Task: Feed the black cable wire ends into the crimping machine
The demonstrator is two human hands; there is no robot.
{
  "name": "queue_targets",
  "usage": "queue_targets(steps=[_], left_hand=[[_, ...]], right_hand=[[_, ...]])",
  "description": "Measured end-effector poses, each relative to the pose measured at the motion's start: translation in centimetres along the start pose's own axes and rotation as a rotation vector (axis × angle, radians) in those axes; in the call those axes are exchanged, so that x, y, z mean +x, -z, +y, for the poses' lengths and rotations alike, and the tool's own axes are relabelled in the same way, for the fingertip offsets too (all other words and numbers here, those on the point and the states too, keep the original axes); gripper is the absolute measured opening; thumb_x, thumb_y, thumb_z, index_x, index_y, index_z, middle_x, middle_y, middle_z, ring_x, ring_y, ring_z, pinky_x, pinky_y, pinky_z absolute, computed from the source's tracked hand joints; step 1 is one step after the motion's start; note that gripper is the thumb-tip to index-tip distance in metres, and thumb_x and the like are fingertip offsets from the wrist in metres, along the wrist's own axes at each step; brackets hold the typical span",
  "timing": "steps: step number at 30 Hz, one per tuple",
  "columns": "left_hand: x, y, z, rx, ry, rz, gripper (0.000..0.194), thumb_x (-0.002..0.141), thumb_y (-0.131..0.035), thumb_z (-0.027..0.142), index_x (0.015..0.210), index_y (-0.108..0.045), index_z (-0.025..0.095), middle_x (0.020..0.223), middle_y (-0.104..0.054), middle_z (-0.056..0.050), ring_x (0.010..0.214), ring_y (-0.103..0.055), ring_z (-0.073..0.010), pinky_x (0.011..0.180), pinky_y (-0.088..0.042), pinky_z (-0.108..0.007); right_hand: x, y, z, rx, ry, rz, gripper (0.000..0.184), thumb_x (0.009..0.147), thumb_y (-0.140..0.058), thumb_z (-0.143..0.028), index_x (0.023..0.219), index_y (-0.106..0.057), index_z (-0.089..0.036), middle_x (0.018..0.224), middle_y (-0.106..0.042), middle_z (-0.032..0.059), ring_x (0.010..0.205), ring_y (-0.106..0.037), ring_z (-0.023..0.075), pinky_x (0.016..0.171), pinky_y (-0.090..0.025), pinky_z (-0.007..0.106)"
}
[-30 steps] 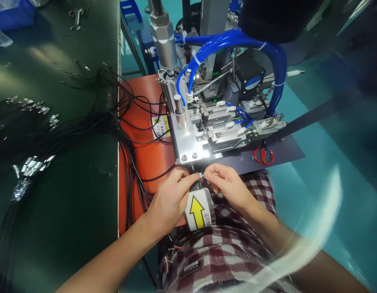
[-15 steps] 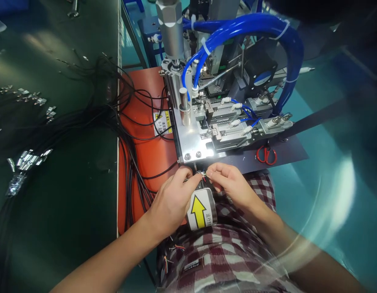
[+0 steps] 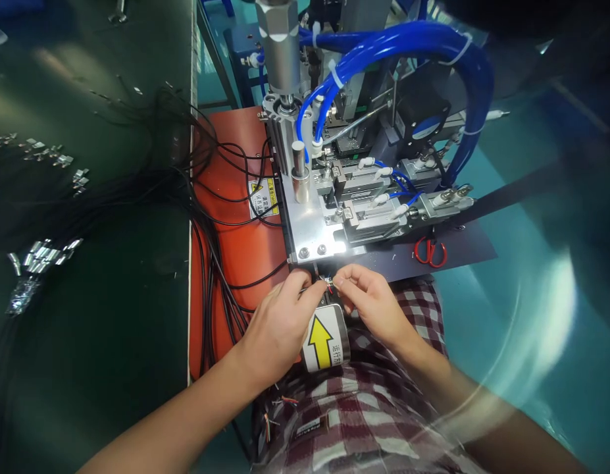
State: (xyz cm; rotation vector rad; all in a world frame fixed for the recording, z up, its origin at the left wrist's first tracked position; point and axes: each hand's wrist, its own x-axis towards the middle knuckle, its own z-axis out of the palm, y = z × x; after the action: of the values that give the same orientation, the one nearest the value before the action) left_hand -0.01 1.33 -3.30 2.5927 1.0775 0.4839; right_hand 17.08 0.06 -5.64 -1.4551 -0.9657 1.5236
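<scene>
In the head view my left hand (image 3: 279,322) is closed in a pinch on a cable whose stripped end, with thin coloured wires (image 3: 329,286), shows at the fingertips. Red is visible among the wires. My right hand (image 3: 372,301) meets it from the other side, thumb and forefinger pressed together on the wire ends. Both hands are just in front of the machine's metal plate (image 3: 312,227). Below them sits a white label with a yellow arrow (image 3: 321,343). The exact grip inside the fingertips is too small to make out.
A machine with thick blue hoses (image 3: 408,41) stands ahead. Black cables (image 3: 206,263) run across the orange base (image 3: 240,253) from the dark table (image 3: 112,342). Bundled metal connectors (image 3: 45,257) lie on the left. Red-handled scissors (image 3: 430,252) rest at right; wire scraps (image 3: 269,424) lie on the lap.
The hands stay almost in place, with a slight shift of the fingers at the wires. The whole view has moved very little.
</scene>
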Motion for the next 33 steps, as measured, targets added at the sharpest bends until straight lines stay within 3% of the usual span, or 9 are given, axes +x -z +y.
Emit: queue_targets(steps=[5, 10, 16, 21, 27, 33], left_hand=[[0.0, -0.1, 0.0, 0.005, 0.009, -0.029, 0.027, 0.088, -0.042, 0.006, 0.109, -0.058, 0.009, 0.094, -0.055, -0.012, 0.082, -0.059, -0.0220, 0.068, -0.056, -0.034], [0.0, -0.1, -0.1, -0.005, 0.023, -0.031, 0.029, 0.088, -0.041, 0.006, 0.112, -0.057, 0.010, 0.095, -0.056, -0.012, 0.084, -0.060, -0.0223, 0.068, -0.056, -0.034], [0.1, -0.2, -0.3, -0.112, 0.061, 0.059, 0.020, 0.091, -0.043, 0.010, 0.102, -0.059, 0.010, 0.090, -0.058, -0.009, 0.082, -0.060, -0.0191, 0.072, -0.056, -0.031], [0.1, -0.3, -0.3, -0.112, 0.064, 0.066, 0.021, 0.092, -0.042, 0.010, 0.102, -0.060, 0.010, 0.089, -0.058, -0.010, 0.081, -0.061, -0.0191, 0.072, -0.056, -0.031], [0.1, -0.3, -0.1, -0.115, 0.078, 0.052, 0.022, 0.092, -0.039, 0.011, 0.099, -0.060, 0.011, 0.091, -0.059, -0.010, 0.084, -0.061, -0.0199, 0.073, -0.056, -0.032], [-0.1, -0.3, -0.1, -0.127, 0.090, 0.036, 0.020, 0.092, -0.041, 0.011, 0.100, -0.059, 0.014, 0.093, -0.058, -0.009, 0.085, -0.060, -0.0190, 0.074, -0.055, -0.031]], right_hand=[[-0.1, -0.2, -0.1, -0.020, -0.019, 0.012, 0.020, 0.082, -0.056, -0.032, 0.069, -0.053, -0.018, 0.052, -0.046, -0.0063, 0.046, -0.042, 0.0093, 0.048, -0.032, 0.024], [-0.3, -0.3, 0.4, -0.187, 0.053, 0.103, 0.018, 0.085, -0.054, -0.034, 0.074, -0.054, -0.019, 0.057, -0.046, -0.0054, 0.050, -0.042, 0.0109, 0.048, -0.032, 0.024], [-0.1, 0.2, -0.1, -0.114, -0.021, -0.024, 0.021, 0.084, -0.056, -0.037, 0.072, -0.054, -0.019, 0.059, -0.048, -0.0042, 0.049, -0.044, 0.0113, 0.048, -0.034, 0.025], [-0.4, 0.0, -0.6, -0.367, 0.155, 0.108, 0.016, 0.086, -0.056, -0.035, 0.087, -0.060, -0.020, 0.071, -0.061, 0.0002, 0.056, -0.050, 0.0127, 0.053, -0.038, 0.026], [-0.7, -0.5, -0.5, -0.556, 0.354, 0.206, 0.011, 0.085, -0.055, -0.025, 0.078, -0.060, -0.019, 0.069, -0.060, 0.0010, 0.059, -0.053, 0.0143, 0.059, -0.040, 0.027], [-0.3, 0.1, 0.3, -0.341, 0.226, 0.095, 0.013, 0.087, -0.053, -0.028, 0.079, -0.059, -0.019, 0.070, -0.058, 0.0008, 0.061, -0.051, 0.0148, 0.057, -0.039, 0.026]])
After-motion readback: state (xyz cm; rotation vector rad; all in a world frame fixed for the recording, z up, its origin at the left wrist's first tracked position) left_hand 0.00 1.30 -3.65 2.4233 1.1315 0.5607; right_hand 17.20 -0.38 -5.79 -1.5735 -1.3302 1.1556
